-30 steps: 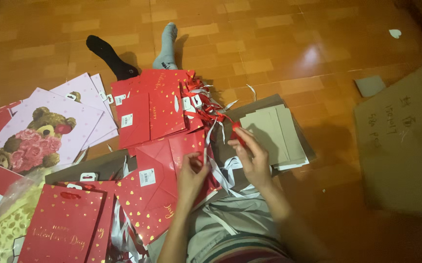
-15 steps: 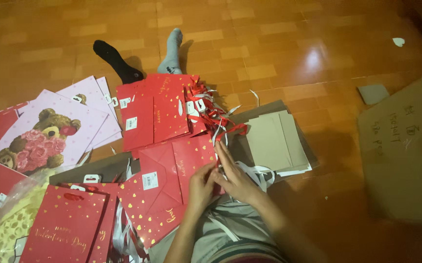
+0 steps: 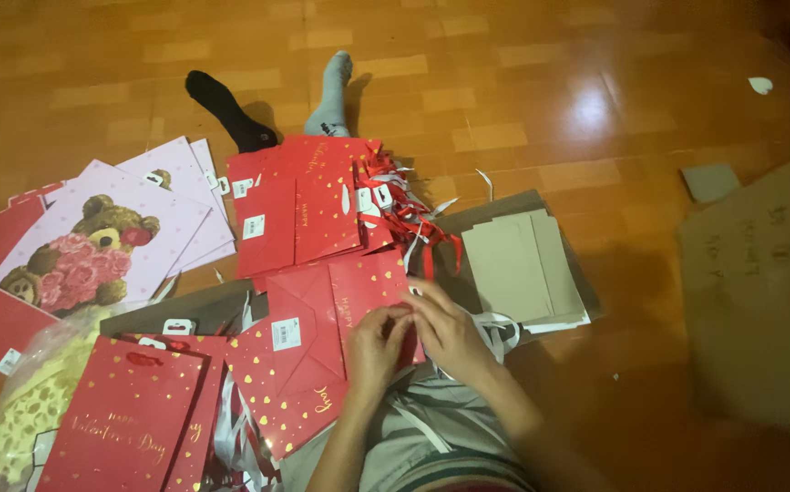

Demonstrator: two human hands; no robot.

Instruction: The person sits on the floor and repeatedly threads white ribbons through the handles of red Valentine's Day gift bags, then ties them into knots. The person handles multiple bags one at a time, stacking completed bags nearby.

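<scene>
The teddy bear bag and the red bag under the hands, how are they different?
The teddy bear bag is pale pink with a bear holding roses; the red bag is red with small gold hearts. The teddy bear bag lies untouched at the left, while the left hand and right hand both rest on the red bag. The teddy bear bag looks larger. Both lie flat on the wooden floor.

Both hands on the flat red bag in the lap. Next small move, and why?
Probably pinch the top edge and pull the two sides apart. Left hand and right hand meet at the upper edge of the flat red bag, fingertips touching, and it lies folded shut.
</scene>
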